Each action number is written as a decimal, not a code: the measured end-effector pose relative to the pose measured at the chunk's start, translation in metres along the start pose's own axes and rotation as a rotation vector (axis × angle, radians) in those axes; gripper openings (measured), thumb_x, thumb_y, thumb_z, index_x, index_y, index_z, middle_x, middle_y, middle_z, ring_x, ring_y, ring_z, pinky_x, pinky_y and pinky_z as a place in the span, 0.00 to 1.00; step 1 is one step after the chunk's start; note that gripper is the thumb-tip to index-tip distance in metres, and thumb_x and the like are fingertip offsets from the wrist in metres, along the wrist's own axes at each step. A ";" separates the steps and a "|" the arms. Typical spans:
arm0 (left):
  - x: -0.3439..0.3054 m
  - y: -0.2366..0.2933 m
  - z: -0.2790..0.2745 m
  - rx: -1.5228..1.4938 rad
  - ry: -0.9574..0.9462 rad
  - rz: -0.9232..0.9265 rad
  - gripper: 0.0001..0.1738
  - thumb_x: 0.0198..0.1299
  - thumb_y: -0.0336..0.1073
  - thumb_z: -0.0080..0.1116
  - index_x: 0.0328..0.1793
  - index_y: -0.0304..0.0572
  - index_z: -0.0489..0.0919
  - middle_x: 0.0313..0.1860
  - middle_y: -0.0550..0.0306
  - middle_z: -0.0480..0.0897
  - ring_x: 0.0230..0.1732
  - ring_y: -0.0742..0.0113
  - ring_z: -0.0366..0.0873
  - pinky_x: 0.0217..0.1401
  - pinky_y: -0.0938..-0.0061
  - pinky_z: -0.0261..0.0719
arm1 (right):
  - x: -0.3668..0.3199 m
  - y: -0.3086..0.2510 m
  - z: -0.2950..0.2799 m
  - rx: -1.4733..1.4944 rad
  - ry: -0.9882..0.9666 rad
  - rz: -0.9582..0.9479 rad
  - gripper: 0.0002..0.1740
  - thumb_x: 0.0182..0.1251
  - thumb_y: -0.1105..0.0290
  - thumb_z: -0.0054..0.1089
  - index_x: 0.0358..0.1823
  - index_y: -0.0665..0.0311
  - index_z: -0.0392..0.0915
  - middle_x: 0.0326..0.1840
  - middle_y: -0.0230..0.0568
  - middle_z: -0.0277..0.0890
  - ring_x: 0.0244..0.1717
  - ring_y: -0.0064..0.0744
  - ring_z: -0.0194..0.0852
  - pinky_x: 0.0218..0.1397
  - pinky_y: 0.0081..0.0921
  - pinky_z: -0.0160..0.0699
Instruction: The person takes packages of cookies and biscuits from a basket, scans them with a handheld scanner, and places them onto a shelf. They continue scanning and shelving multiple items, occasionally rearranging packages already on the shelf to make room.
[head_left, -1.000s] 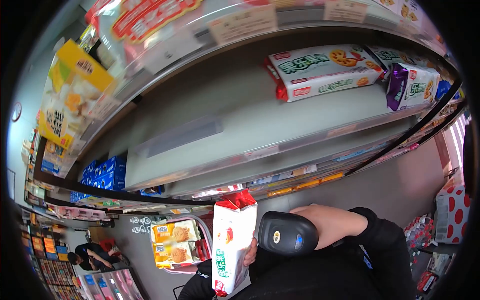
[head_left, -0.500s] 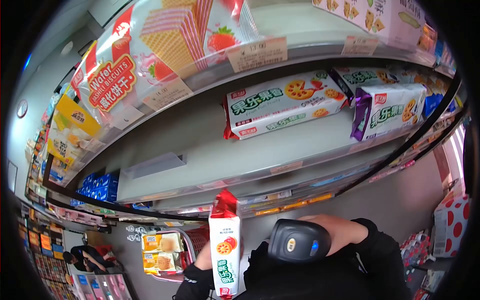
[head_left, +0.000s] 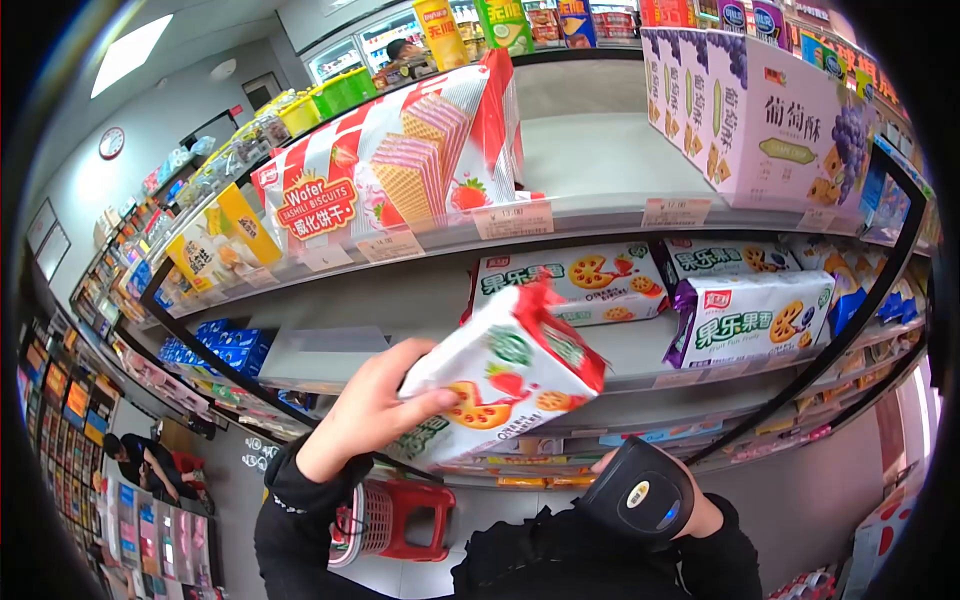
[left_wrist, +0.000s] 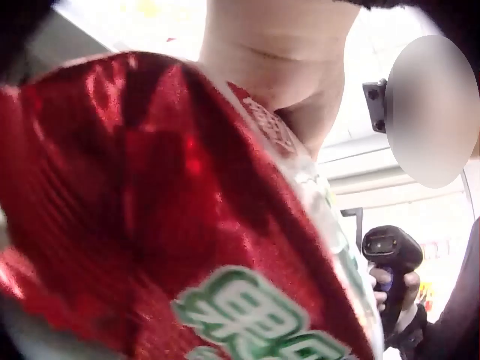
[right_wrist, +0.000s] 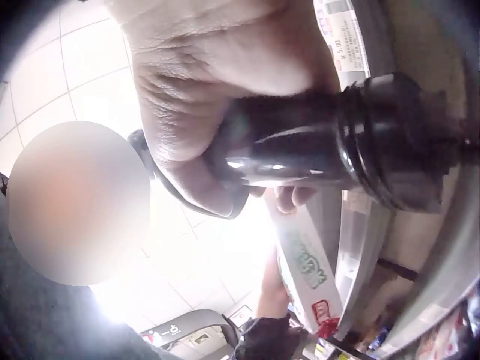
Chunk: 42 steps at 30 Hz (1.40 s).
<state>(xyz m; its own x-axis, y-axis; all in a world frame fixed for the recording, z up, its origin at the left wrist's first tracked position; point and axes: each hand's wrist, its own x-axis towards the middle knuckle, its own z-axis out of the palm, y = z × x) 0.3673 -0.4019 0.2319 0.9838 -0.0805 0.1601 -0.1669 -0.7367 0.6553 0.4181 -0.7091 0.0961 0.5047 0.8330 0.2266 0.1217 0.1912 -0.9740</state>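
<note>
Fingers (head_left: 395, 362) of the left hand (head_left: 365, 408): curled round the lower end of a biscuit pack (head_left: 510, 372), which is gripped and held raised.
Shelf (head_left: 400, 298), middle tier: matching packs (head_left: 575, 280) are laid lengthwise along it, with bare board to their left.
Biscuit pack: long axis tilted, red crimped end pointed up and right of the fingers, close in front of the matching packs.
Right hand (head_left: 705, 512): held lower, well below that tier, closed round a black scanner (head_left: 640, 495) beneath the pack. Of the two hands, the left is placed nearer the shelf.
</note>
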 end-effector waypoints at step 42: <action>0.073 0.020 0.023 0.691 0.089 0.466 0.31 0.44 0.52 0.59 0.49 0.35 0.70 0.34 0.48 0.74 0.40 0.49 0.72 0.44 0.63 0.69 | 0.015 -0.014 -0.010 -0.308 0.405 -0.111 0.49 0.36 0.71 0.69 0.62 0.70 0.51 0.51 0.40 0.66 0.49 0.25 0.65 0.55 0.21 0.60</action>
<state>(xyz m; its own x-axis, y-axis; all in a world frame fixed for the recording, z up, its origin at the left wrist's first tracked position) 0.4374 -0.4376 0.2396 0.8104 -0.4470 0.3787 -0.4493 -0.8891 -0.0880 0.4328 -0.7042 0.1128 0.7575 0.5367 0.3717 0.4081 0.0551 -0.9113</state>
